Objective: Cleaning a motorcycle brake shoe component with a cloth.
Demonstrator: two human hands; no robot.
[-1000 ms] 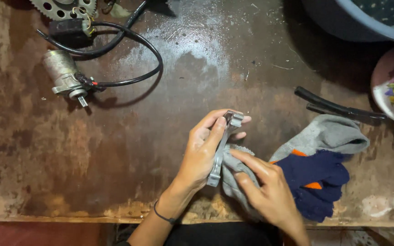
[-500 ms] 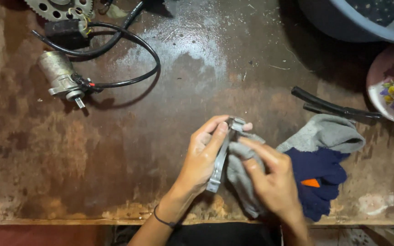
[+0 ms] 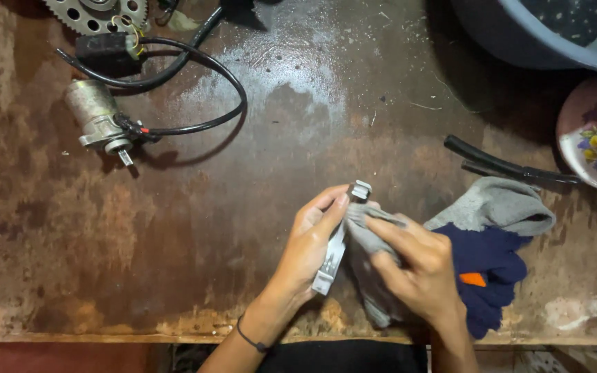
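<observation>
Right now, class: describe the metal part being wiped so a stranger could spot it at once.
Start at the worn brown workbench and go to its near edge. There the left hand grips a flat silver metal bracket. It alone is rigid and shiny beside the grey rag.

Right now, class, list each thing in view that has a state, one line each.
Left hand: gripping the metal bracket.
Right hand: pressing a grey cloth on the bracket.
Starter motor: lying on its side, cable attached.
Gloves: heaped on the workbench.

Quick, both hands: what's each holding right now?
Left hand: closed on a metal part.
Right hand: closed on a grey cloth, pressed to the part.
</observation>
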